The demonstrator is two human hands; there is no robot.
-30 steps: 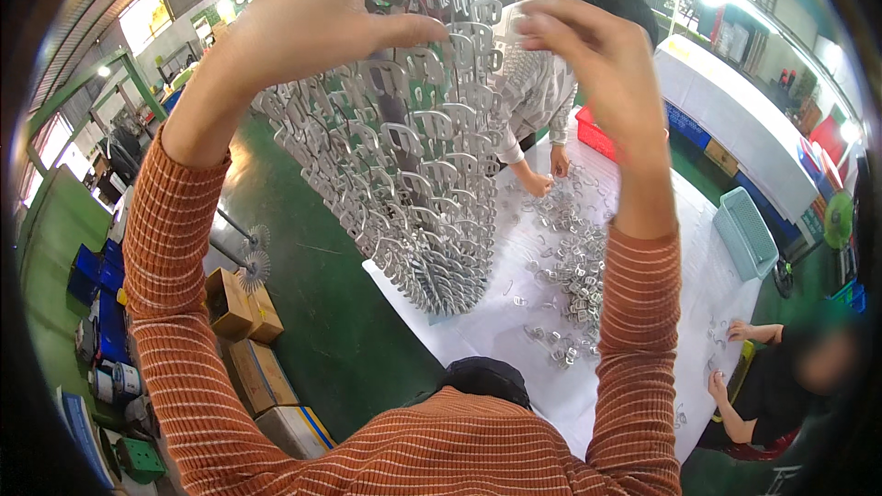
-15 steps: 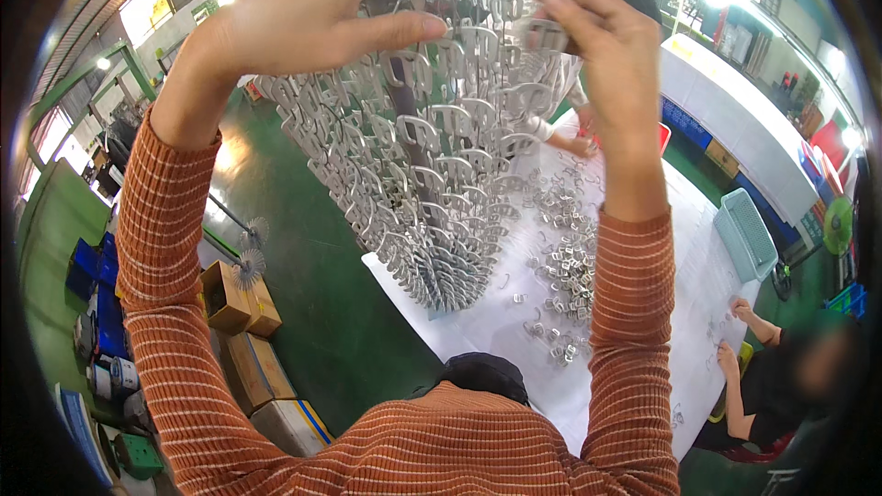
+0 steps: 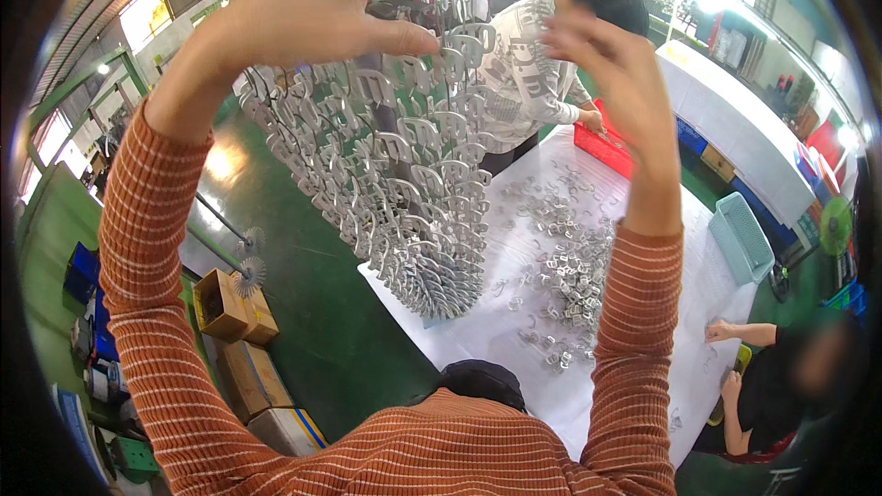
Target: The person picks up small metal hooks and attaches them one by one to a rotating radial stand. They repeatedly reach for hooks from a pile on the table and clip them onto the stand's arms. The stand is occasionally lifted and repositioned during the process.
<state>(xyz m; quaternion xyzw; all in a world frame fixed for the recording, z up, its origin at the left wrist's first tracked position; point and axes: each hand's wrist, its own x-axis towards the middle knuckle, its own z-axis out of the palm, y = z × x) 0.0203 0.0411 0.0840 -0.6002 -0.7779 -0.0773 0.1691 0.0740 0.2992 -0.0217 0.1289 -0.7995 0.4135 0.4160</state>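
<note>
In front of me hangs a tall rack (image 3: pixel 404 193) densely hung with silver-grey metal buckle-like pieces around a dark post. At its top, my left hand (image 3: pixel 312 23) is spread, thumb reaching across the front of the hanging pieces and fingers along the flat upper part; some fingertips are cut off by the picture's upper edge. My right hand (image 3: pixel 616 73) is raised to the right of the rack, apart from it. Its fingers are blurred but look loosely extended, with nothing visible in them. Below it, a pile of similar small pieces (image 3: pixel 574 289) lies on the white-covered table (image 3: pixel 491 335).
Beyond the table a person in a light patterned top (image 3: pixel 524 64) reaches into a red basket (image 3: pixel 606 147). Another person in black (image 3: pixel 763 386) works at the right edge, near a pale blue basket (image 3: pixel 742 237). Cardboard boxes (image 3: pixel 257 377) stand on the green floor at left.
My right hand has left the rack, where it was at a metal piece, and moved right and slightly down. The rack appears further left, uncovering the person and red basket behind.
</note>
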